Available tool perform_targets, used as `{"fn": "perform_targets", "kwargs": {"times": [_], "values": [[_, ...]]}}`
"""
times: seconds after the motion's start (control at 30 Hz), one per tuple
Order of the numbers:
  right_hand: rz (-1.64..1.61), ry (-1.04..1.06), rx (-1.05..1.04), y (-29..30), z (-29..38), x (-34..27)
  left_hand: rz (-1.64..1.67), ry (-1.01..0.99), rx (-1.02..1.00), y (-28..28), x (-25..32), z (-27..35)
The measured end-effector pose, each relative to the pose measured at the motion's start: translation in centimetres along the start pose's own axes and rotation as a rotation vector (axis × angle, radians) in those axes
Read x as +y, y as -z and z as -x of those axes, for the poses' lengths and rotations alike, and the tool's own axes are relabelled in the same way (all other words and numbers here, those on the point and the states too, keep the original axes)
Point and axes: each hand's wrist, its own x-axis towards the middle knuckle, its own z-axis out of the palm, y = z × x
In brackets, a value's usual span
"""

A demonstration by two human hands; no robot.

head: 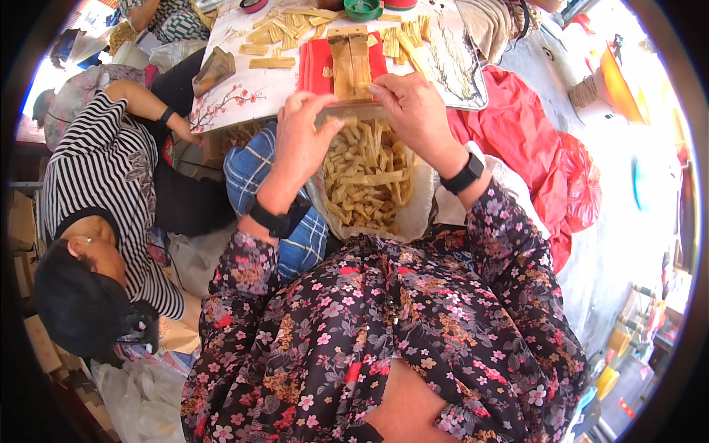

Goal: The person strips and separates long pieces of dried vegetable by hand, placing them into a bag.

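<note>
My left hand (299,135) is above the near edge of the table, thumb and forefinger apart, with nothing clearly between them. My right hand (415,111) has thumb and forefinger pinched together at the near right edge of a grooved wooden block (350,55). A small yellow strip piece (364,87) shows at its fingertips. The block lies on a folded red cloth (314,63) and has a dark slit near its far end. Below my hands, a plastic-lined container (424,207) on my lap holds many dried yellow strips (368,177).
More flat strips (285,27) lie on the printed white table (243,113), with a wooden tool (215,71) at the left and a green lidded cup (363,8) at the back. A person in a striped shirt (99,160) sits close at left. Red fabric (509,122) hangs at right.
</note>
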Motion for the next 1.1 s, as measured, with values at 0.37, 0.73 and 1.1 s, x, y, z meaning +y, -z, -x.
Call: {"fn": "perform_targets", "kwargs": {"times": [0.37,0.73,1.1], "values": [[-0.584,0.197,-0.143,-1.1,6.6,-5.3,1.660,0.711,-0.225,-1.1,1.9,4.4],[-0.585,-0.213,-0.140,-2.8,4.2,-2.3,0.005,-0.028,0.154,-0.6,4.2,4.1],[-0.839,-0.229,-0.362,-1.0,5.1,-3.4,0.390,0.094,0.051,0.0,3.4,2.5]]}}
